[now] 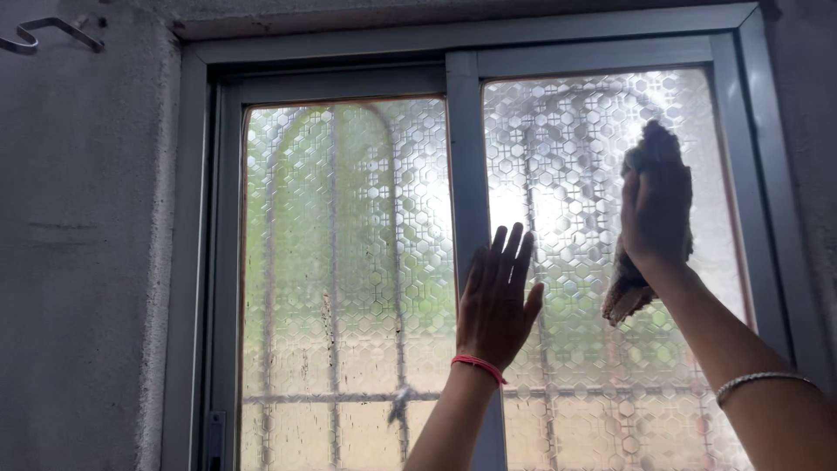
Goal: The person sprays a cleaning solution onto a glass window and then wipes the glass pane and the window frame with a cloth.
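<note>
The right hand (pixel 656 209) is raised with its fingers together and laid flat over a crumpled brownish cloth (pixel 629 292), pressing it against the right pane (pixel 593 131) of a sliding window; the cloth shows above the fingertips and hangs out below the wrist, against the upper right part of the glass. A thin silver bangle (pixel 760 381) circles that forearm lower down. The left hand (pixel 495 301) is open, fingers straight and close together with the thumb held out, its palm set flat where the middle upright of the window frame (pixel 466 157) meets the right pane; it holds nothing. A red thread band (pixel 478 365) sits at its wrist. Both panes are patterned frosted glass with a honeycomb relief, and the bars of a grille show dimly through them, with green blur behind the left pane (pixel 344 262). The frame is grey metal, set in a rough grey plastered wall (pixel 87 262), and a bent metal hook (pixel 52 30) sticks out of the wall at the upper left.
</note>
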